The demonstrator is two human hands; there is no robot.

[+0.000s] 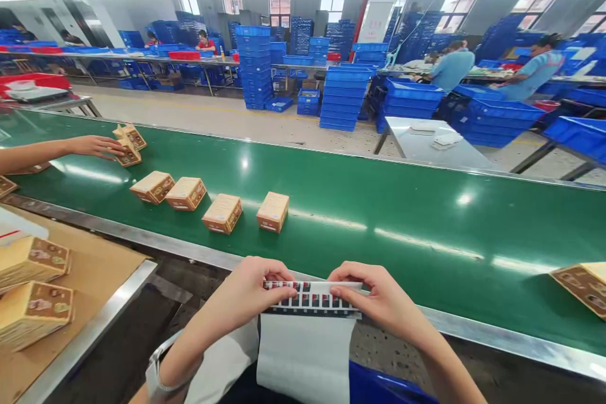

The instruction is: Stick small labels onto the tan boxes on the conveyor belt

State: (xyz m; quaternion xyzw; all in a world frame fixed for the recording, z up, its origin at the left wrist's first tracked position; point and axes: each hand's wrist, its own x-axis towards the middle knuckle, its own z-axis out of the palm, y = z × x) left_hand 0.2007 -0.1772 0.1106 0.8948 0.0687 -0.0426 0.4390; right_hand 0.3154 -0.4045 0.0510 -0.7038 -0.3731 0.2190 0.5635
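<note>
Between both hands, just in front of the belt's near edge, I hold a sheet of stickers (315, 301) with rows of small dark and red labels. Its white backing (305, 347) hangs down below. My left hand (260, 287) pinches the left part with thumb and fingers. On the right part, my right hand (367, 287) does the same. Beyond my hands, several brown and cream boxes lie on the green belt; the closest is a small box (273, 211), touched by neither hand.
A green conveyor belt (379, 202) with a metal edge runs across. At left, another person's hand (97, 146) touches an open box (129, 153). Flattened boxes (35, 315) lie on a cardboard-topped side table (104, 271). Another box (582, 287) sits at far right. Blue crates (343, 98) stand behind.
</note>
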